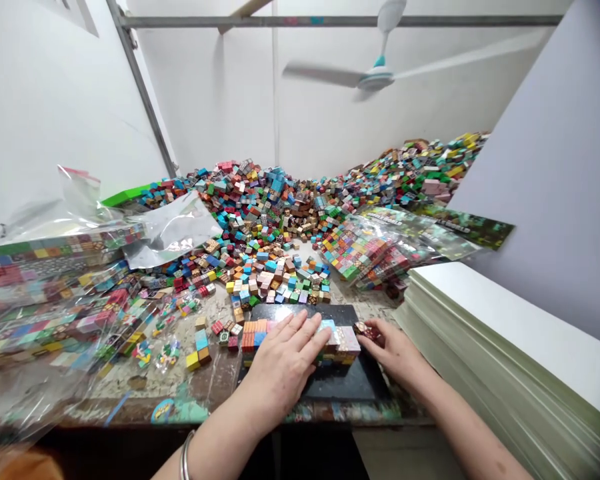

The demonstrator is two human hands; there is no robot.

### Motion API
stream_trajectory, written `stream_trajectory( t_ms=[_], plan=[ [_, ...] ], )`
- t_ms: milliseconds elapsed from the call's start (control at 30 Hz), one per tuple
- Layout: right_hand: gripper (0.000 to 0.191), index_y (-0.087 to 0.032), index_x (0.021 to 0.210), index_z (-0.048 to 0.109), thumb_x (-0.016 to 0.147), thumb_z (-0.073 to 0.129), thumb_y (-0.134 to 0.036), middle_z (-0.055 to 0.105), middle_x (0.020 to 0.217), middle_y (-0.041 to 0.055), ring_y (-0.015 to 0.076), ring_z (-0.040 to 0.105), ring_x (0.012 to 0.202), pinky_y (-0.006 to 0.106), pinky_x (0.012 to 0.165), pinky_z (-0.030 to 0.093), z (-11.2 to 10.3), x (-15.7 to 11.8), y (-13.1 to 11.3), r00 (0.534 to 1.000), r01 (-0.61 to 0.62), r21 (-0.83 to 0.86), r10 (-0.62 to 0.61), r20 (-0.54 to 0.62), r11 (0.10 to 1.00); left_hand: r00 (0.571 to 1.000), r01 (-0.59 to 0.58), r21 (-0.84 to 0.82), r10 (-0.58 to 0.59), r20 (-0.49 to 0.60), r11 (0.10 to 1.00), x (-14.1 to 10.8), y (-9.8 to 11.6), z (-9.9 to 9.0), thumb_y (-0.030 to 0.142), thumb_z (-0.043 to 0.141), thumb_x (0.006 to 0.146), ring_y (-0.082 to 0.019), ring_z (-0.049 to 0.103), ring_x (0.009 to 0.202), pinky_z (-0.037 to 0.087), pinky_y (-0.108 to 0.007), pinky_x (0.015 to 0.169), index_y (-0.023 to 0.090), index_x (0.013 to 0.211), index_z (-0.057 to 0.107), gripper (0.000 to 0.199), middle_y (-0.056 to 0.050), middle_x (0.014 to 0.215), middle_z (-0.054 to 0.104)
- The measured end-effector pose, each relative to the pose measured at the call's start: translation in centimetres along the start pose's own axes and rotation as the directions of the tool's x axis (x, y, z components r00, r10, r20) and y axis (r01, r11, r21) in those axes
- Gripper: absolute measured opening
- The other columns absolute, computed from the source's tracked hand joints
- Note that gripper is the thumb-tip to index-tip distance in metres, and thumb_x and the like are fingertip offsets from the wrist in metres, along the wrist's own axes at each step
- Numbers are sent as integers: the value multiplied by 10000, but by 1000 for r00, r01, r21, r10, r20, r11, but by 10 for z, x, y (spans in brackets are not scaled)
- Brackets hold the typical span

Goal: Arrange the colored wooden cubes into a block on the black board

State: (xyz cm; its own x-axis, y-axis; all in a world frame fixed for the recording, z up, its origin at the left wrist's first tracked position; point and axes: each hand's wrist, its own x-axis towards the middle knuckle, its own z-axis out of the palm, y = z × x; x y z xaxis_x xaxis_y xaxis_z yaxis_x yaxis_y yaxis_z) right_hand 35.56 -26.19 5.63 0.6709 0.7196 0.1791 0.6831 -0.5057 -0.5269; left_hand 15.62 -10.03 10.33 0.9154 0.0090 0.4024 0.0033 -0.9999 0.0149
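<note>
Plastic bags (175,230) hold blocks (65,241) — left hand (293,347) flat on stack (347,341), right hand (387,347) pinching cubes (366,330).

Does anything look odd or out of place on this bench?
Mostly untidy. The worn brown worktable has patchy teal marks along its front edge, as if scuffed. Some loose yellow and light-blue cubes lie left of the shiny black rectangular slab, apart from the large heap of multicoloured patterned cubes.

fan (377,81): white, teal trim | metal bar (330,21): horizontal | wall (220,100): white | sheet stack (520,317): right
</note>
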Motion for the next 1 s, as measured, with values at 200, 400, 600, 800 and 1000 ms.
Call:
stream_trajectory(
  t_ms=[200, 400, 600, 800, 1000],
  plan=[
    [549, -196, 1246, 454, 707, 518, -281, 627, 998, 77, 215, 591, 878, 361, 757, 467, -3, -3, -1, 999, 29, 142, -35, 39, 990, 1000, -10, -1, 10, 4, 1000, 1, 1, -2, 198, 520, 819, -219, 338, 1281, 321, -393, 1041, 274, 1340, 326, 561, -3, 1403, 361],
    [399, -156, 1113, 525, 731, 503, -272, 616, 796, 44, 198, 577, 729, 353, 704, 469, -9, 0, -2, 993, 13, 170, -33, 116, 985, 1000, 4, -4, -3, 13, 1000, 0, 1, -2, 199, 529, 817, -224, 334, 1283, 321, -395, 1040, 271, 1337, 328, 562, 0, 1403, 361],
    [400, -211, 1141, 490, 771, 522, -358, 553, 722, -12, 160, 550, 682, 287, 646, 462, -45, -12, -36, 996, 58, 301, -74, 41, 952, 1000, -14, 3, 14, 11, 1000, 0, -1, 0, 218, 532, 820, -217, 317, 1291, 308, -388, 1048, 267, 1348, 303, 577, 0, 1412, 346],
    [403, -185, 1114, 561, 714, 543, -232, 629, 756, 27, 172, 563, 681, 298, 654, 457, -40, -12, -70, 969, 185, 169, -209, 131, 968, 1000, -9, 10, 9, 16, 1000, 0, 0, 0, 201, 543, 809, -216, 318, 1291, 309, -395, 1045, 275, 1346, 303, 593, -3, 1410, 349],
    [538, -119, 1228, 494, 700, 539, -208, 637, 772, 42, 168, 560, 654, 304, 647, 459, -32, -6, -70, 963, 182, 122, -202, 180, 976, 1000, -16, 9, 16, 15, 1000, -1, 0, -1, 210, 545, 810, -214, 316, 1292, 305, -390, 1048, 273, 1348, 300, 594, -4, 1411, 350]
  ],
)
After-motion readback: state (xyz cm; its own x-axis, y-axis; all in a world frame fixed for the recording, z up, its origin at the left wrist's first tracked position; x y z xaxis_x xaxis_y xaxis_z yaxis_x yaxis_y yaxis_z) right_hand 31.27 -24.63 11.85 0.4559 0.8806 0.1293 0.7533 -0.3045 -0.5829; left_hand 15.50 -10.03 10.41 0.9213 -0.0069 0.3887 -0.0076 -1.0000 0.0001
